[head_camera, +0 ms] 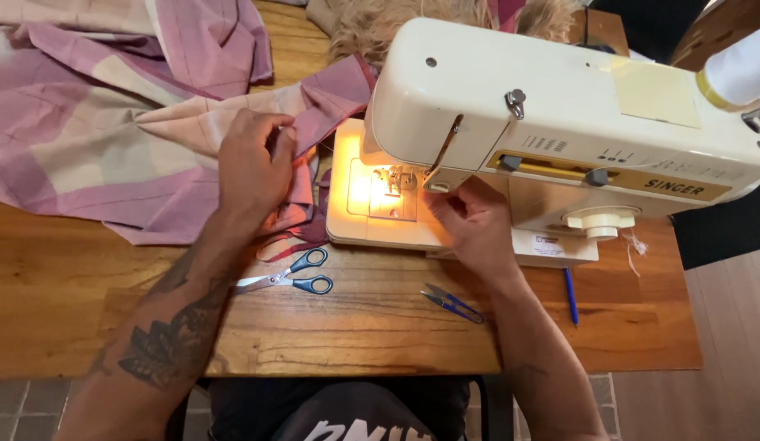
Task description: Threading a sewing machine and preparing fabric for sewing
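On grainy wood, left hand point(253, 167) bunching soft pink plaid cloth point(110, 122)

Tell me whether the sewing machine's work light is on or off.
On. The sewing machine casts a bright yellow glow over its needle plate, beside the right hand.

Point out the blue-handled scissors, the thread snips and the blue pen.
blue-handled scissors point(291, 276): head view, at the pivot.
thread snips point(450, 303): head view, mid-body.
blue pen point(570, 296): head view, on the barrel.
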